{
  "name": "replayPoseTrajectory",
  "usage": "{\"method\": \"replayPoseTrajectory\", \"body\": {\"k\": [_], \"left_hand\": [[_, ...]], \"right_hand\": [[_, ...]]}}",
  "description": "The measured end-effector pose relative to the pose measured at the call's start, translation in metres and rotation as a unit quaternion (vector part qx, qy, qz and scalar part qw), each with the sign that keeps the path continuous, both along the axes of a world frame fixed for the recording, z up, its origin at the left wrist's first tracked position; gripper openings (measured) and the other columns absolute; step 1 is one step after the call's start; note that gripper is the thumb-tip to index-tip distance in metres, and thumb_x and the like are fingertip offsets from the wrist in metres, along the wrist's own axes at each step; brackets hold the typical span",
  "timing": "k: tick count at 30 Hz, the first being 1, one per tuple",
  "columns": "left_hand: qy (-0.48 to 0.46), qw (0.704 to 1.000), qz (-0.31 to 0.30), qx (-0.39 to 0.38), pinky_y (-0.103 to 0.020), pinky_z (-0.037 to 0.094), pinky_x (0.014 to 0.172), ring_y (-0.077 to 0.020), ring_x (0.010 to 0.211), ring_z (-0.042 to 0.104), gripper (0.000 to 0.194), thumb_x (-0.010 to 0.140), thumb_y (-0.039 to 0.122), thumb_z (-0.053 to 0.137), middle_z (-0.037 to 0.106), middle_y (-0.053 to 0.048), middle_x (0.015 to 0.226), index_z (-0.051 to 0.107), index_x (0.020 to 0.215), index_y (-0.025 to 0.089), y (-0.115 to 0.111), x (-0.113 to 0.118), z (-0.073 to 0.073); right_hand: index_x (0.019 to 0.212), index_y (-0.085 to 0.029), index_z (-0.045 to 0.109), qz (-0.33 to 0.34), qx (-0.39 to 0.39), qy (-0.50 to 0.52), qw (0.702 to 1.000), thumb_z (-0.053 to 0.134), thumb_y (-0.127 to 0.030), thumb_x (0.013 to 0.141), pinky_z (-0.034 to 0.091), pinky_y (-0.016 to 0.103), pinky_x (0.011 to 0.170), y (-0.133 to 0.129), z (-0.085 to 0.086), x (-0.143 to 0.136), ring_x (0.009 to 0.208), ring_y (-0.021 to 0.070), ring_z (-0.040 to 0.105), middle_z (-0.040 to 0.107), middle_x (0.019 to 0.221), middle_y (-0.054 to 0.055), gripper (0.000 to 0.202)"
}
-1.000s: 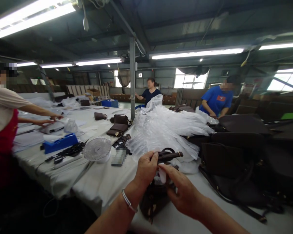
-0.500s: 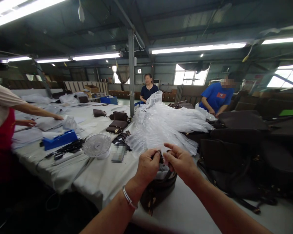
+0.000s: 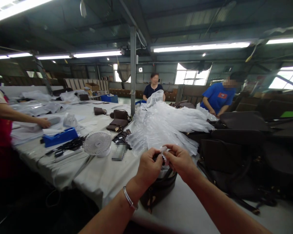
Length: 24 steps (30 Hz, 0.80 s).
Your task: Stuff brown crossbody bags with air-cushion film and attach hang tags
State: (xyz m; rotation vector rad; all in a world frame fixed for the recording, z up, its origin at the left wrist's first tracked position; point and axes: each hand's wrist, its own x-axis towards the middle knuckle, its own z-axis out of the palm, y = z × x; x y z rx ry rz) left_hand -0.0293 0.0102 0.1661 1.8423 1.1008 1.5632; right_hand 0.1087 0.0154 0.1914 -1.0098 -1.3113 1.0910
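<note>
A dark brown handbag [image 3: 164, 188] stands on the table right below my hands, its top open and something pale inside. My left hand [image 3: 149, 165] is closed, thumb against fingers, on a small dark piece that is mostly hidden; it may be part of the bag's strap. Close beside it, my right hand [image 3: 182, 162] pinches a small piece of thin white wrapping [image 3: 163, 150] at that dark piece. The fingertips of both hands nearly meet. Just beyond them spreads a big heap of clear plastic bags [image 3: 161, 125].
Dark bags [image 3: 234, 156] are piled on the right. Leftward on the table [image 3: 97, 177] are a white fan [image 3: 97, 144], a blue tape dispenser [image 3: 60, 137], black straps and small brown bags [image 3: 118, 121]. A post [image 3: 133, 71] rises behind. Three other people stand around the table.
My right fingers have closed in towards my left hand, and the white piece now shows between them. The person at left has drawn an arm back leftward.
</note>
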Motion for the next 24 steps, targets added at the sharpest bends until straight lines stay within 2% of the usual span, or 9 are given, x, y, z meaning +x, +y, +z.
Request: {"method": "replayPoseTrajectory", "body": {"k": [3,6,9,11,14,18,20,22,24], "left_hand": [[0.027,0.999,-0.009,0.034,-0.025,0.047,0.073,-0.0147,0.075,0.065,0.016,0.09,0.023,0.056,0.072,-0.001,0.082,0.071,0.09,0.019,-0.002,-0.001,0.001],[0.033,0.999,0.004,0.037,-0.024,0.046,0.071,-0.0144,0.074,0.064,0.017,0.091,0.023,0.055,0.071,-0.001,0.08,0.071,0.087,0.019,-0.002,-0.002,0.002],[0.024,0.999,0.018,0.035,-0.024,0.045,0.07,-0.014,0.073,0.063,0.016,0.09,0.022,0.055,0.071,0.0,0.079,0.07,0.087,0.019,-0.003,-0.001,0.003],[0.021,0.999,0.017,0.037,-0.024,0.045,0.069,-0.0139,0.072,0.062,0.016,0.091,0.022,0.055,0.07,0.0,0.079,0.07,0.088,0.018,-0.003,0.0,0.003],[0.026,0.999,0.017,0.042,-0.025,0.044,0.068,-0.0136,0.07,0.061,0.017,0.092,0.021,0.053,0.069,-0.001,0.077,0.069,0.087,0.018,-0.005,0.002,0.003],[0.145,0.983,-0.028,0.106,-0.027,0.043,0.069,-0.0153,0.073,0.059,0.018,0.091,0.017,0.05,0.065,-0.003,0.077,0.063,0.079,0.018,-0.004,-0.001,0.001],[0.212,0.966,-0.052,0.14,-0.028,0.043,0.068,-0.0161,0.072,0.057,0.021,0.094,0.019,0.048,0.063,-0.004,0.077,0.059,0.075,0.018,-0.002,-0.007,0.001],[0.232,0.96,-0.054,0.149,-0.029,0.044,0.067,-0.0165,0.071,0.056,0.025,0.098,0.023,0.043,0.062,-0.005,0.077,0.057,0.077,0.018,-0.001,-0.013,0.001],[0.225,0.962,-0.049,0.147,-0.031,0.047,0.071,-0.0181,0.076,0.06,0.022,0.099,0.03,0.045,0.065,-0.007,0.084,0.06,0.089,0.017,-0.001,-0.018,0.001]], "right_hand": [[0.085,-0.02,0.06,-0.009,0.028,0.007,1.0,0.08,-0.047,0.068,0.036,0.021,0.041,0.003,-0.005,0.003,0.044,0.0115,0.053,0.058,0.052,-0.005,0.037],[0.075,-0.02,0.057,0.005,0.043,-0.031,0.999,0.073,-0.052,0.076,0.033,0.022,0.041,0.003,-0.004,0.009,0.043,0.0104,0.048,0.06,0.053,-0.003,0.036],[0.069,-0.019,0.059,-0.012,0.083,-0.121,0.989,0.062,-0.053,0.086,0.033,0.024,0.044,0.003,0.002,0.015,0.044,0.0108,0.045,0.057,0.051,-0.002,0.038],[0.073,-0.02,0.064,-0.045,0.136,-0.194,0.971,0.066,-0.044,0.084,0.04,0.026,0.052,0.003,0.008,0.017,0.054,0.0135,0.053,0.061,0.059,-0.001,0.027],[0.076,-0.021,0.07,-0.05,0.211,-0.283,0.934,0.067,-0.03,0.081,0.045,0.028,0.066,0.006,0.018,0.017,0.071,0.0167,0.061,0.068,0.075,0.001,0.011],[0.065,-0.02,0.064,-0.124,0.253,-0.318,0.905,0.06,-0.029,0.083,0.042,0.029,0.064,0.018,0.032,0.014,0.066,0.0168,0.059,0.066,0.066,0.002,0.021],[0.066,-0.02,0.061,-0.148,0.226,-0.291,0.918,0.058,-0.033,0.085,0.041,0.028,0.057,0.025,0.037,0.012,0.057,0.0162,0.058,0.062,0.057,0.001,0.023],[0.069,-0.021,0.057,-0.124,0.186,-0.259,0.94,0.054,-0.036,0.088,0.04,0.027,0.051,0.032,0.039,0.01,0.047,0.0152,0.056,0.058,0.049,-0.002,0.025],[0.07,-0.021,0.055,-0.105,0.17,-0.253,0.947,0.051,-0.037,0.089,0.039,0.026,0.048,0.036,0.039,0.006,0.043,0.0144,0.054,0.057,0.047,-0.003,0.025]]}}
